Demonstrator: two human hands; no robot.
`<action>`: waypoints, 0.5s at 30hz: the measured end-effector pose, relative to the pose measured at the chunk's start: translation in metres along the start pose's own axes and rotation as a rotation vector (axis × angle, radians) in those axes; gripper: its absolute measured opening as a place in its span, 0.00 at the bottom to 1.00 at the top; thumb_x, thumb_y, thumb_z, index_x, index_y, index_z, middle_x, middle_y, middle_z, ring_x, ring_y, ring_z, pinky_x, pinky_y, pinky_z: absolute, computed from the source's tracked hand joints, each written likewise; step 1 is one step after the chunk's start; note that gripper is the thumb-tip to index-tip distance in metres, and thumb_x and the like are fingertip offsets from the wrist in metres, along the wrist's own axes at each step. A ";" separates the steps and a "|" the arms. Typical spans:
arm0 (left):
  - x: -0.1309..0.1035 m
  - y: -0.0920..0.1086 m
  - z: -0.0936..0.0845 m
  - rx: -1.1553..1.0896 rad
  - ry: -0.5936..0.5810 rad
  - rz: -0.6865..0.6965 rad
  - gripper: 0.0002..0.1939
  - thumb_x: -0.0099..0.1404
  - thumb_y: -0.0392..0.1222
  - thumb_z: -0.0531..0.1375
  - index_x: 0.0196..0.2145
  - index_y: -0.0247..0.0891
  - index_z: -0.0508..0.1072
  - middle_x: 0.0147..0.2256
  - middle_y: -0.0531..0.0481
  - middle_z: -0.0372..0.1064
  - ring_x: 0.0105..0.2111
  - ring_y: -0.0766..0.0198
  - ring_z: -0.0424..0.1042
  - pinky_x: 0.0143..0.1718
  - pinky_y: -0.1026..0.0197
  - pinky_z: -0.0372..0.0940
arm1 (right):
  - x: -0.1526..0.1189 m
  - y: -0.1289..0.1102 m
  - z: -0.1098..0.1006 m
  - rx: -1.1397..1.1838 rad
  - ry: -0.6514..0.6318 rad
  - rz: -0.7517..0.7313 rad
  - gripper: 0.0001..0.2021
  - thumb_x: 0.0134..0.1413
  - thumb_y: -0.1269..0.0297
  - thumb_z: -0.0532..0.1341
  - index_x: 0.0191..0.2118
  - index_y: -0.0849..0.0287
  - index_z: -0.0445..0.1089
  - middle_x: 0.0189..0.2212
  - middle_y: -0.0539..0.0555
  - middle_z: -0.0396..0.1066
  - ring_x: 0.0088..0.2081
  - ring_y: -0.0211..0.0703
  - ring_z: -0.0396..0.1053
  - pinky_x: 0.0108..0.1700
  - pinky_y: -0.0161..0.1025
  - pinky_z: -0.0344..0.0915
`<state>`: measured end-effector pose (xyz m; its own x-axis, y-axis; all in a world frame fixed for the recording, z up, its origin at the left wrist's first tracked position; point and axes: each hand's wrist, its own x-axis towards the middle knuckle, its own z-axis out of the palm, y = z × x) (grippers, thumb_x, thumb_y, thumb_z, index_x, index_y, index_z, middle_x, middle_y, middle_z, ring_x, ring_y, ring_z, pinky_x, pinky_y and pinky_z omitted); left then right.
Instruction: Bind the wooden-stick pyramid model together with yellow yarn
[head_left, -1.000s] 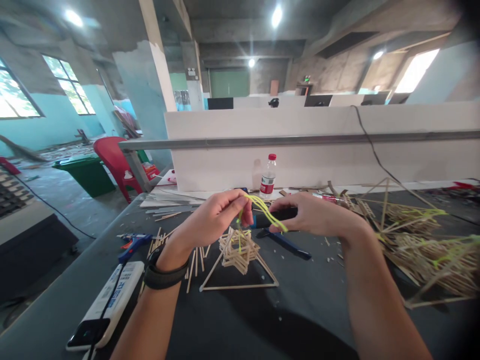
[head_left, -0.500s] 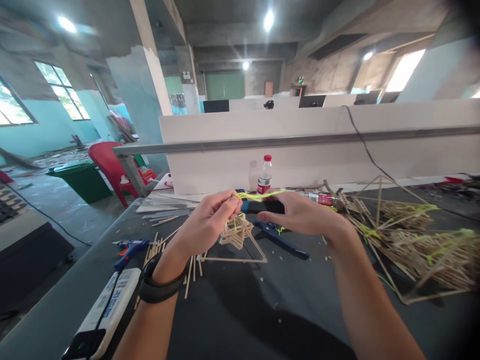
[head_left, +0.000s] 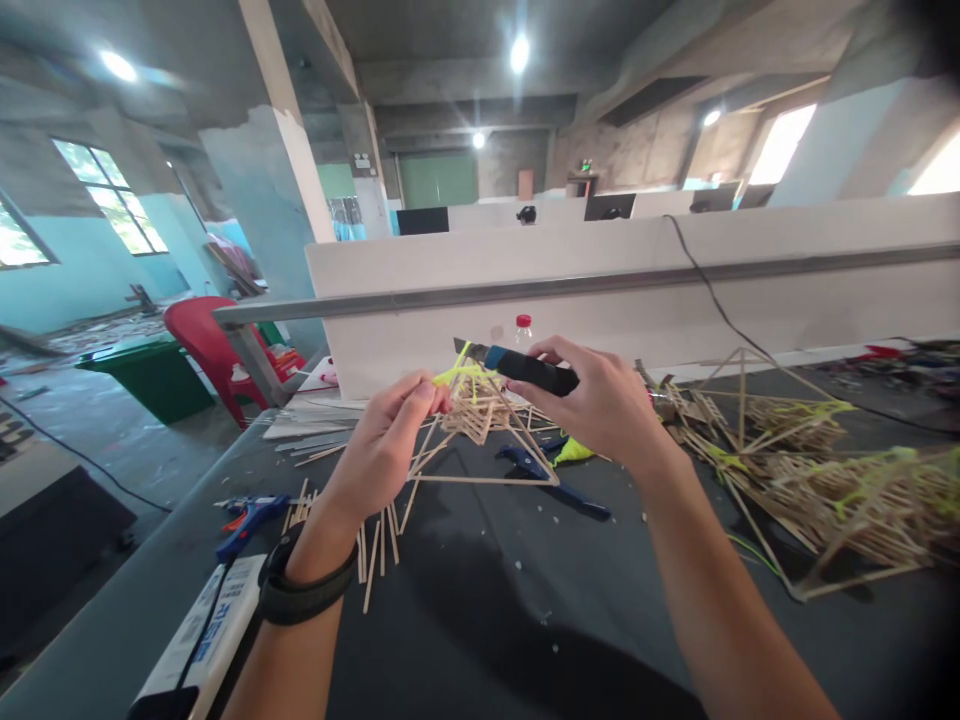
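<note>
My left hand (head_left: 390,435) is closed in a pinch on yellow-green string (head_left: 450,377) near the top of a wooden stick frame (head_left: 480,415). The frame has a stacked lattice inside thin slanting sticks, and part of its left side is behind the hand. My right hand (head_left: 607,400) grips a utility knife (head_left: 536,370) with a black and blue handle. Its blade points left and up, over the frame, with a strand of string crossing at the tip. Below the right hand, a yellow-green string bundle (head_left: 574,450) lies beside a dark blue hand tool (head_left: 570,495).
Loose sticks (head_left: 379,540) and a blue glue gun (head_left: 255,520) lie to the left, near a white power strip (head_left: 202,630). On the right, several stick frames (head_left: 877,500) are piled up. A red-capped bottle (head_left: 523,328) stands before the white partition (head_left: 420,350).
My hands have moved apart, and the knife blade has come into view, tilted upward. The stick frame's base has shifted right and up. The string bundle shows more clearly. The whole view has shifted slightly.
</note>
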<state>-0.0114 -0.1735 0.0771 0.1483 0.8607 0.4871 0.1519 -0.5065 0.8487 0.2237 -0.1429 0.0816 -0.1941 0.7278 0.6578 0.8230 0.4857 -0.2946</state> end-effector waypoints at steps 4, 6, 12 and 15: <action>0.008 -0.013 0.006 -0.183 0.005 -0.077 0.15 0.69 0.47 0.53 0.26 0.40 0.61 0.29 0.53 0.56 0.32 0.64 0.62 0.43 0.59 0.67 | -0.001 -0.003 0.000 0.005 0.071 -0.022 0.14 0.55 0.51 0.65 0.44 0.49 0.71 0.38 0.52 0.79 0.35 0.50 0.74 0.29 0.39 0.58; 0.011 -0.019 0.008 -0.252 0.002 -0.110 0.14 0.68 0.46 0.54 0.26 0.39 0.61 0.28 0.54 0.55 0.31 0.66 0.61 0.41 0.61 0.69 | -0.002 -0.004 0.001 -0.003 0.088 -0.025 0.13 0.55 0.52 0.65 0.44 0.49 0.71 0.39 0.52 0.79 0.36 0.51 0.74 0.30 0.39 0.58; 0.015 -0.029 0.012 -0.289 0.094 -0.210 0.13 0.67 0.48 0.58 0.29 0.38 0.65 0.26 0.56 0.57 0.26 0.70 0.62 0.33 0.66 0.68 | -0.002 -0.004 0.008 0.002 0.090 -0.049 0.14 0.55 0.52 0.64 0.46 0.48 0.73 0.43 0.52 0.78 0.38 0.52 0.75 0.33 0.41 0.60; 0.016 -0.029 0.013 -0.276 0.127 -0.262 0.12 0.66 0.49 0.59 0.36 0.37 0.69 0.24 0.58 0.56 0.23 0.71 0.61 0.33 0.65 0.68 | -0.002 -0.005 0.011 0.001 0.071 -0.059 0.13 0.55 0.52 0.64 0.46 0.48 0.73 0.44 0.51 0.78 0.38 0.51 0.75 0.32 0.41 0.60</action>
<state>-0.0004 -0.1457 0.0574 0.0148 0.9672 0.2537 -0.1022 -0.2509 0.9626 0.2139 -0.1410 0.0742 -0.2038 0.6614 0.7218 0.8109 0.5271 -0.2540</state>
